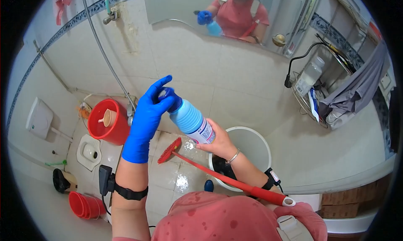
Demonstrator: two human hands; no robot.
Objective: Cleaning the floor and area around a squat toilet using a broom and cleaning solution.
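Observation:
My left hand (151, 105), in a blue rubber glove, has its thumb and fingers on the dark blue cap of a light blue plastic bottle (189, 116); its index finger points away. The bottle tilts, cap up and to the left. My bare right hand (218, 141), with a bangle at the wrist, grips the labelled lower part of the bottle. A red long-handled floor brush (214, 171) leans across my right forearm, its bristle head on the wet tiled floor. Whether the cap is loose cannot be told.
Ahead is a tiled wall with a mirror (179, 7). At the left are a red bucket (94, 132) holding a scoop, a squat toilet (81, 152), a small bin (70, 181) and stacked red buckets (75, 204). A white tub (267, 146) and a wire rack (300, 105) are at the right.

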